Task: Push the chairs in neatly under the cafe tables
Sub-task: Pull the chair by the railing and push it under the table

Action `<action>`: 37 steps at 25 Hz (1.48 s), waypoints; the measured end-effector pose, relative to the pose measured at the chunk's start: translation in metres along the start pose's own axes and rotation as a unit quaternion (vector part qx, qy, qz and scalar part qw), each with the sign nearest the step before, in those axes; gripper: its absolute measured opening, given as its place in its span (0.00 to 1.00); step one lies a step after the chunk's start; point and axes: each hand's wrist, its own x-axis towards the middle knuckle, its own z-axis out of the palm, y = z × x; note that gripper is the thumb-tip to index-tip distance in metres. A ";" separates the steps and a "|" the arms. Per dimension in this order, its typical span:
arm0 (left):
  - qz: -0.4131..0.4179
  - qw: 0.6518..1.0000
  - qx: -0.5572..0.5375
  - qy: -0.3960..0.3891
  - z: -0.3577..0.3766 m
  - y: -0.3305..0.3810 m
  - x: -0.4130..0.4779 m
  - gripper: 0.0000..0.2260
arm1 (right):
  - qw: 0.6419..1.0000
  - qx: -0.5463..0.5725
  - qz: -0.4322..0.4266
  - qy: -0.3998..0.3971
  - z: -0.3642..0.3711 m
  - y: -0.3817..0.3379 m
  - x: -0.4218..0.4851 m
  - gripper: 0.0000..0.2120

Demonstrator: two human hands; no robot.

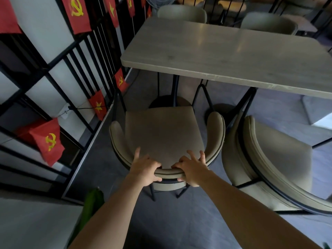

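A beige padded chair (161,133) with a curved backrest and black metal legs stands in front of me, facing the grey cafe table (224,51). Its seat lies just short of the table's near edge. My left hand (145,170) grips the top of the backrest at its left of centre. My right hand (192,169) grips the same backrest a little to the right, fingers spread over the rim. A second matching chair (273,162) stands to the right, pulled out and angled away from the table.
A black metal railing (75,72) hung with red flags runs along the left, close to the chair. Two more beige chairs (181,13) sit at the table's far side. The floor is dark grey. A green leaf (93,200) shows at lower left.
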 end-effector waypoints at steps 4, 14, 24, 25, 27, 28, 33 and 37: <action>-0.011 1.000 0.002 -0.003 -0.012 -0.009 0.024 0.22 | 1.000 0.000 0.002 0.016 -0.013 0.010 0.021 0.24; 0.006 1.000 -0.010 0.022 -0.013 -0.020 0.030 0.21 | 0.998 0.062 -0.011 0.030 -0.019 0.021 0.032 0.34; -0.101 0.964 -0.101 0.223 0.029 -0.009 0.027 0.25 | 0.986 -0.039 -0.026 0.159 -0.013 0.090 0.024 0.27; -0.097 0.963 -0.100 0.229 0.031 -0.011 0.029 0.25 | 0.984 -0.034 -0.033 0.172 -0.011 0.090 0.024 0.25; -0.087 0.962 -0.086 0.242 0.033 -0.014 0.030 0.25 | 0.982 -0.035 -0.037 0.184 -0.012 0.087 0.023 0.23; -0.085 0.962 -0.079 0.246 0.035 -0.016 0.031 0.26 | 0.982 -0.034 -0.033 0.184 -0.013 0.085 0.023 0.23; -0.073 0.977 -0.077 0.187 0.022 -0.047 0.028 0.27 | 0.984 -0.018 -0.019 0.176 -0.012 0.061 0.025 0.25; -0.046 0.987 -0.087 0.127 0.009 -0.085 0.027 0.30 | 0.984 -0.011 -0.008 0.178 -0.011 0.033 0.034 0.26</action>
